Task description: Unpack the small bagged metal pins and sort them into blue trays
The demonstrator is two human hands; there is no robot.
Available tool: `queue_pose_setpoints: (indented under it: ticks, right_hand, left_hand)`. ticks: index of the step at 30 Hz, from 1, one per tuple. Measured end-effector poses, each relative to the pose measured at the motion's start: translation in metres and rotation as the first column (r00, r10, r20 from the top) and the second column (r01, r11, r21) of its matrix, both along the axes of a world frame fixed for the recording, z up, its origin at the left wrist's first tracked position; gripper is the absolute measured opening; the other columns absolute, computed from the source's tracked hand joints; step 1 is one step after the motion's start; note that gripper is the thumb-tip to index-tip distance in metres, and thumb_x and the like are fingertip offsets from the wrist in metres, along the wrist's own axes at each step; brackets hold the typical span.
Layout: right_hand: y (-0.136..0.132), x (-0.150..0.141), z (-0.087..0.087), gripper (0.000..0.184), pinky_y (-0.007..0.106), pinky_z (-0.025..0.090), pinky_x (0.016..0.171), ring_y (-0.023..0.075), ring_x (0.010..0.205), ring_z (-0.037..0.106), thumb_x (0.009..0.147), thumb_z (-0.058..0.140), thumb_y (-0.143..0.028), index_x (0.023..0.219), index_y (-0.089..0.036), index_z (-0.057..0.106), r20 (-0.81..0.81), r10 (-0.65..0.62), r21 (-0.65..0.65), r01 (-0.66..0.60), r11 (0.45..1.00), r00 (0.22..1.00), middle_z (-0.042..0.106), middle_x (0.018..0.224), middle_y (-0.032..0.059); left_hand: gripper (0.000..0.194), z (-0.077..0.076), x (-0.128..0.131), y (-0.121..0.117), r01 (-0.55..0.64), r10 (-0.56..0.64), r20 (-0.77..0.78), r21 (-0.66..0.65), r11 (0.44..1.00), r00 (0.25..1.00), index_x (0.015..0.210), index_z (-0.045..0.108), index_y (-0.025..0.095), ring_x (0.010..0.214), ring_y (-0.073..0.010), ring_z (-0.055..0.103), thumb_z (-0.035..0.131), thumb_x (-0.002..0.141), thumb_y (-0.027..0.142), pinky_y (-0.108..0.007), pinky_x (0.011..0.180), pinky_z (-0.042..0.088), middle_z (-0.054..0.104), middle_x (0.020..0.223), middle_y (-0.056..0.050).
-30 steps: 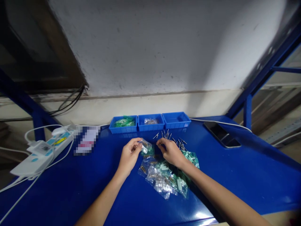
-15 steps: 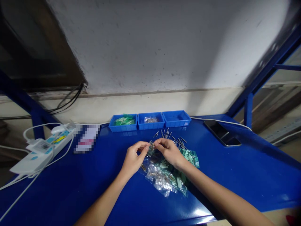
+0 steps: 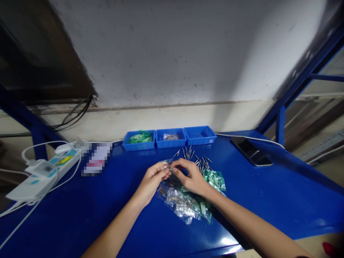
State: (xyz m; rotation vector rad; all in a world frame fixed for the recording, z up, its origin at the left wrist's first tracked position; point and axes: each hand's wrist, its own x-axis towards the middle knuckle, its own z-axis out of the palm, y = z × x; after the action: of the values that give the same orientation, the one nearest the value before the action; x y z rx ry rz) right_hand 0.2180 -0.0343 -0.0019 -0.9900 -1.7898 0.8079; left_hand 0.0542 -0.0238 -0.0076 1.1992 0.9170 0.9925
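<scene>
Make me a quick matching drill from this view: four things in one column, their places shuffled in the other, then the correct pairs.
Things
1. Phone
2. Small plastic packet
3. Power strip
4. Metal rods

Places
A. Loose in front of the blue bins
B. On the far left of the table
C. At the fingertips of the left hand and right hand
D. To the right of all the bins

Pairs
1-D, 2-C, 3-B, 4-A
</scene>
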Motion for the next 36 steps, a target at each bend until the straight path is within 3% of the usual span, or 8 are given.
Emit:
queue_pose_setpoints:
  ticks: [3, 6, 11, 15, 22, 26, 31, 36]
  right_hand:
    - [0.000, 0.004, 0.002, 0.014, 0.032, 0.044, 0.080, 0.0159, 0.086, 0.059, 0.086, 0.047, -0.022, 0.090, -0.020, 0.061, 0.009, 0.061, 0.018, -0.061, 0.998, 0.998, 0.065, 0.091, 0.0036]
    - [0.002, 0.003, 0.004, 0.013, 0.031, 0.046, 0.076, 0.0153, 0.081, 0.059, 0.084, 0.053, -0.028, 0.094, -0.021, 0.056, -0.212, 0.095, -0.139, -0.126, 0.982, 0.973, 0.063, 0.087, 0.0031]
    - [0.004, -0.003, 0.005, 0.027, 0.026, 0.044, 0.067, 0.0116, 0.069, 0.053, 0.068, 0.070, -0.032, 0.085, -0.019, 0.053, -0.398, -0.003, -0.404, -0.173, 0.898, 0.917, 0.055, 0.073, -0.0022]
    - [0.003, -0.006, 0.006, 0.022, 0.025, 0.041, 0.064, 0.0102, 0.063, 0.050, 0.062, 0.074, -0.031, 0.073, -0.017, 0.059, -0.452, -0.070, -0.473, -0.172, 0.864, 0.889, 0.054, 0.067, -0.0032]
    - [0.004, -0.009, 0.001, 0.020, 0.024, 0.040, 0.062, 0.0086, 0.059, 0.050, 0.059, 0.076, -0.023, 0.075, -0.018, 0.066, -0.605, -0.101, -0.500, -0.278, 0.820, 0.790, 0.059, 0.066, -0.0027]
    - [0.004, -0.008, 0.000, 0.015, 0.025, 0.041, 0.064, 0.0096, 0.062, 0.052, 0.061, 0.074, -0.021, 0.073, -0.019, 0.065, -0.574, -0.101, -0.468, -0.224, 0.855, 0.813, 0.059, 0.067, -0.0026]
    - [-0.001, -0.004, 0.003, 0.005, 0.027, 0.043, 0.066, 0.0126, 0.071, 0.054, 0.074, 0.060, -0.017, 0.075, -0.019, 0.064, -0.186, -0.058, -0.086, 0.043, 0.995, 0.981, 0.056, 0.082, 0.0016]
    - [-0.007, -0.005, 0.002, 0.014, 0.027, 0.044, 0.068, 0.0138, 0.075, 0.054, 0.078, 0.049, -0.009, 0.079, -0.019, 0.059, 0.022, -0.042, 0.184, 0.038, 0.982, 0.999, 0.054, 0.085, 0.0040]
  left_hand:
    - [0.019, 0.001, -0.004, 0.002, -0.059, 0.058, -0.010, -0.042, 0.997, 0.998, 0.088, 0.065, 0.013, 0.073, -0.0146, 0.057, 0.062, 0.076, 0.028, -0.025, 0.067, 0.043, 0.063, 0.077, -0.006]
    - [0.022, 0.004, -0.011, 0.006, -0.054, 0.076, -0.161, 0.133, 0.990, 0.984, 0.091, 0.068, 0.015, 0.081, -0.0178, 0.058, 0.059, 0.080, 0.031, -0.028, 0.072, 0.045, 0.064, 0.087, -0.008]
    - [0.023, 0.012, -0.016, 0.002, 0.101, 0.252, -0.443, 0.633, 0.767, 0.861, 0.094, 0.069, 0.023, 0.087, -0.0176, 0.055, 0.048, 0.087, 0.027, -0.031, 0.082, 0.045, 0.059, 0.088, -0.005]
    - [0.019, 0.012, -0.010, -0.005, 0.112, 0.279, -0.411, 0.709, 0.696, 0.868, 0.089, 0.065, 0.021, 0.087, -0.0165, 0.056, 0.046, 0.088, 0.019, -0.030, 0.080, 0.045, 0.058, 0.089, -0.005]
    - [0.014, 0.008, -0.009, -0.002, 0.013, 0.118, -0.235, 0.492, 0.871, 0.965, 0.074, 0.061, 0.017, 0.087, -0.0165, 0.056, 0.053, 0.084, 0.023, -0.027, 0.075, 0.047, 0.054, 0.092, -0.006]
    - [0.012, 0.008, -0.008, 0.001, 0.005, 0.042, -0.138, 0.320, 0.947, 0.990, 0.071, 0.061, 0.016, 0.096, -0.0189, 0.055, 0.059, 0.079, 0.025, -0.028, 0.081, 0.045, 0.056, 0.097, -0.006]
    - [0.024, 0.008, -0.006, 0.002, -0.095, 0.094, 0.004, 0.009, 0.995, 0.996, 0.098, 0.062, 0.018, 0.077, -0.0139, 0.057, 0.061, 0.076, 0.028, -0.024, 0.066, 0.044, 0.062, 0.085, -0.004]
    - [0.032, 0.014, -0.008, 0.001, -0.013, 0.023, 0.056, -0.169, 0.985, 0.998, 0.095, 0.065, 0.011, 0.059, -0.0096, 0.050, 0.062, 0.077, 0.038, -0.022, 0.054, 0.037, 0.060, 0.072, -0.004]
